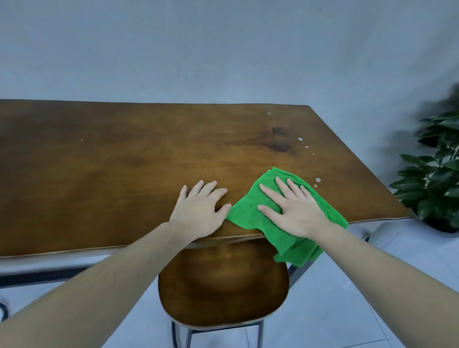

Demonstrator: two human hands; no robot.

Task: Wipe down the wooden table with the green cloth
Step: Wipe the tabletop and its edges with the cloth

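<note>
The wooden table [105, 155] spans the view, its near edge running under my wrists. A green cloth [250, 211] lies on its near right part, and one corner hangs over the front edge. My right hand [292, 208] presses flat on the cloth with fingers spread. My left hand [199, 212] rests palm down on the bare wood just left of the cloth, thumb touching its edge. Small white droplets [318, 180] dot the wood beyond and right of the cloth.
A wooden stool [223, 284] on metal legs stands under the table's front edge below my hands. A potted green plant [447, 167] sits on the floor off the table's right end. A grey wall runs behind the table.
</note>
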